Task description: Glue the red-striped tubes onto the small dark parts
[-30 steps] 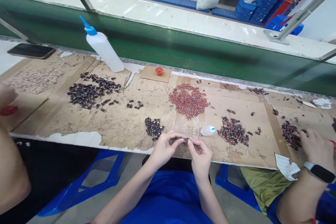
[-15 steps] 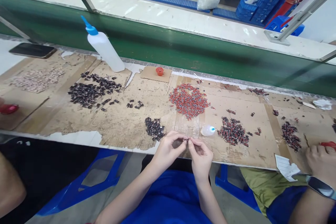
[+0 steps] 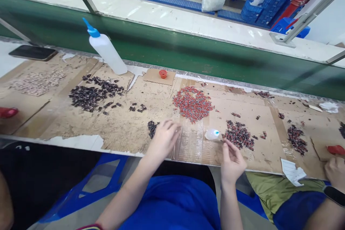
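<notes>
My left hand (image 3: 165, 138) is over the near pile of small black parts (image 3: 152, 128), covering much of it. Its fingers are loosely curved and apart, slightly blurred, and nothing shows in them. My right hand (image 3: 234, 160) is closed in a pinch, with a small dark part (image 3: 223, 139) at the tips of thumb and forefinger. Those fingertips are at the left edge of a pile of joined black-and-red parts (image 3: 239, 134). Just left of them lies a small white bottle with a blue tip (image 3: 211, 134). Farther back spreads a pile of small red parts (image 3: 192, 104).
A tall white squeeze bottle (image 3: 109, 54) leans at the back left, near a larger black pile (image 3: 87, 97). A small red cup (image 3: 163, 74) sits on cardboard (image 3: 151, 75). Off to the right, a co-worker's hand (image 3: 335, 170) is near a red object (image 3: 335, 150).
My hands, together at the table's front edge before, have parted. The left moved up and left over the black pile; the right went right to the joined pile. The co-worker's hand moved slightly down.
</notes>
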`<control>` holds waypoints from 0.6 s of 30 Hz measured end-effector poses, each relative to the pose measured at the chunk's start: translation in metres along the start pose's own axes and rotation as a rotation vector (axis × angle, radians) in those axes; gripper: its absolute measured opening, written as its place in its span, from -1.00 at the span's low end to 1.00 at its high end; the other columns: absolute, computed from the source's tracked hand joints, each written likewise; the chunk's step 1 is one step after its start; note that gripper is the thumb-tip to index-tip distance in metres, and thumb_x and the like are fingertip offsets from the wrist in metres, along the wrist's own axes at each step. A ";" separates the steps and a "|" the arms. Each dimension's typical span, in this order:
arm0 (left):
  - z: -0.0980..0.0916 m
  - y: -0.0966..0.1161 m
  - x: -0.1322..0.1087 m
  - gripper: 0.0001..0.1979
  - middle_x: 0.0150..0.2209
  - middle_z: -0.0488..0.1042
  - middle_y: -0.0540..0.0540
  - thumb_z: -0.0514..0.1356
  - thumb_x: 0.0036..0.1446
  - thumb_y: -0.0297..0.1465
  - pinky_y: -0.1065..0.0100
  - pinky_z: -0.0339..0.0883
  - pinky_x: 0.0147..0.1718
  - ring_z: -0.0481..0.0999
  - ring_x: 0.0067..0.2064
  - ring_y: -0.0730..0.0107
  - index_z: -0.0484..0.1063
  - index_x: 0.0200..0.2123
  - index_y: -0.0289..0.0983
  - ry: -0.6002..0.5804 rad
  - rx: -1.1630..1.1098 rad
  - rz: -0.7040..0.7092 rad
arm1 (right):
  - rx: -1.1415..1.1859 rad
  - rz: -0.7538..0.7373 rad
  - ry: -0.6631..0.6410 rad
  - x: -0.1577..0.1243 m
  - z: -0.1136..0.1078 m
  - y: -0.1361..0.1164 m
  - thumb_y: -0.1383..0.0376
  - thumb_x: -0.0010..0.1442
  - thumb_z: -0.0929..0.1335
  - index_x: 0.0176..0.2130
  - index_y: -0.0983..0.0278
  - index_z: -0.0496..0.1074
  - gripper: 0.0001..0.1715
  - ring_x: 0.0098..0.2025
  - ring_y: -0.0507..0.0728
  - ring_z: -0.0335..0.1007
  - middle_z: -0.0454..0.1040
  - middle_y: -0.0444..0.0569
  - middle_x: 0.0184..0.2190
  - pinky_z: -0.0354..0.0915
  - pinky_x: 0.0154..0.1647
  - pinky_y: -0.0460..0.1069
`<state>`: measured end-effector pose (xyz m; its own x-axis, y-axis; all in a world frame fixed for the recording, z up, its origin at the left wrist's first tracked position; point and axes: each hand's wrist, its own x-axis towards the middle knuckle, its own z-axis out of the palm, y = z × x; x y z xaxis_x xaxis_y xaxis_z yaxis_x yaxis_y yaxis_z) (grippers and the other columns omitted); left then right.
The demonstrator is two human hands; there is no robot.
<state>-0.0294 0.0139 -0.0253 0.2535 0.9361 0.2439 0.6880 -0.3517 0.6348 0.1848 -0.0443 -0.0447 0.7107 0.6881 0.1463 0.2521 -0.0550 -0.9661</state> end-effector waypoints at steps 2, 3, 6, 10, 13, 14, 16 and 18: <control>-0.013 -0.013 -0.001 -0.91 -0.25 0.52 -0.22 0.19 0.15 -0.41 -0.04 0.28 -0.04 0.35 -0.03 -0.05 0.49 -0.28 -0.25 0.032 0.226 -0.071 | -0.058 -0.093 0.029 0.016 -0.005 -0.001 0.11 0.08 0.41 -0.14 0.34 0.53 -0.57 -0.10 0.24 0.51 0.54 0.18 -0.09 0.45 -0.10 0.14; -0.018 -0.017 -0.003 -0.92 -0.26 0.52 -0.23 0.21 0.13 -0.40 -0.05 0.28 -0.08 0.34 -0.03 -0.09 0.49 -0.31 -0.26 0.031 0.306 -0.097 | -0.096 -0.159 0.011 0.023 -0.006 -0.001 0.11 0.07 0.42 -0.08 0.33 0.51 -0.53 -0.04 0.25 0.48 0.49 0.19 -0.01 0.45 -0.09 0.14; -0.020 -0.023 -0.009 -0.94 -0.30 0.51 -0.20 0.21 0.11 -0.41 0.01 0.29 -0.13 0.34 -0.07 -0.07 0.48 -0.40 -0.24 0.003 0.385 -0.108 | -0.243 -0.384 -0.123 0.030 -0.005 -0.002 0.12 0.05 0.46 0.04 0.29 0.43 -0.41 0.03 0.27 0.38 0.46 0.18 0.01 0.39 -0.02 0.21; -0.011 -0.025 -0.011 -0.82 -0.32 0.50 -0.18 0.11 0.16 -0.48 0.07 0.28 -0.13 0.36 -0.13 0.02 0.47 -0.44 -0.23 0.014 0.352 -0.084 | -0.400 -0.561 -0.332 0.023 0.009 -0.001 0.02 -0.03 0.49 0.09 0.28 0.38 -0.24 0.08 0.32 0.25 0.50 0.16 -0.08 0.25 0.11 0.29; -0.009 -0.028 -0.010 -0.77 -0.30 0.49 -0.21 0.05 0.20 -0.51 0.08 0.26 -0.14 0.35 -0.12 0.01 0.47 -0.41 -0.25 0.015 0.357 -0.090 | -0.419 -0.560 -0.419 0.020 0.019 0.001 0.01 0.05 0.44 -0.01 0.28 0.44 -0.41 0.07 0.32 0.23 0.51 0.14 -0.13 0.26 0.09 0.26; -0.009 -0.028 -0.008 -0.77 -0.30 0.49 -0.21 0.04 0.20 -0.53 0.08 0.26 -0.14 0.35 -0.13 0.01 0.47 -0.40 -0.26 0.007 0.354 -0.098 | -0.412 -0.548 -0.425 0.020 0.021 0.002 0.03 0.10 0.41 -0.06 0.27 0.46 -0.50 0.07 0.31 0.25 0.51 0.13 -0.16 0.26 0.09 0.25; -0.009 -0.027 -0.004 -0.76 -0.31 0.50 -0.19 0.03 0.22 -0.54 0.11 0.26 -0.14 0.35 -0.16 0.05 0.47 -0.37 -0.26 -0.009 0.322 -0.120 | -0.388 -0.495 -0.430 0.020 0.023 0.004 0.06 0.17 0.35 -0.11 0.27 0.47 -0.60 0.06 0.29 0.30 0.50 0.14 -0.14 0.27 0.09 0.23; -0.005 -0.022 0.001 -0.78 -0.30 0.52 -0.16 0.03 0.24 -0.52 0.14 0.26 -0.15 0.36 -0.18 0.11 0.47 -0.33 -0.25 -0.023 0.239 -0.121 | -0.345 -0.400 -0.442 0.020 0.022 0.006 0.06 0.18 0.34 -0.09 0.27 0.44 -0.60 0.02 0.27 0.37 0.49 0.14 -0.10 0.29 0.06 0.20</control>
<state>-0.0472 0.0222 -0.0353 0.1733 0.9721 0.1580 0.8544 -0.2282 0.4668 0.1862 -0.0144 -0.0527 0.2034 0.9298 0.3068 0.6861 0.0881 -0.7221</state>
